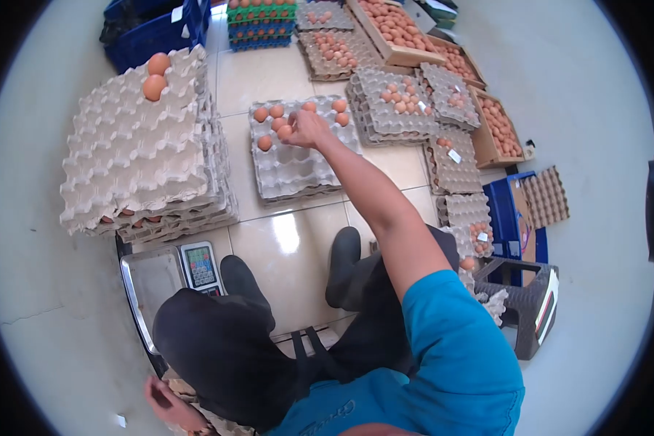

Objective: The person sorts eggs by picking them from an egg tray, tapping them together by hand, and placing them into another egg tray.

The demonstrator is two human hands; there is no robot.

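The right hand (309, 131) had its fingertips round a brown egg (284, 132) on the middle tray stack (296, 171), in the far left part of its top tray, with other eggs (264, 143) just beside it. The egg was likely light and stiff but fragile, its smooth shell apt to slip or crack under a hard pinch; its rounded sides, with several fingertips spread around them, seemed the place to take hold. The moulded tray looked light and slightly yielding, so its cups would probably cushion a gentle touch. The left hand (173, 408) was well apart from the middle stack, to its left and nearer the person; whether it gripped anything could not be told. Left of that stack stood a taller tray stack (134, 145) bearing two eggs (154, 88).
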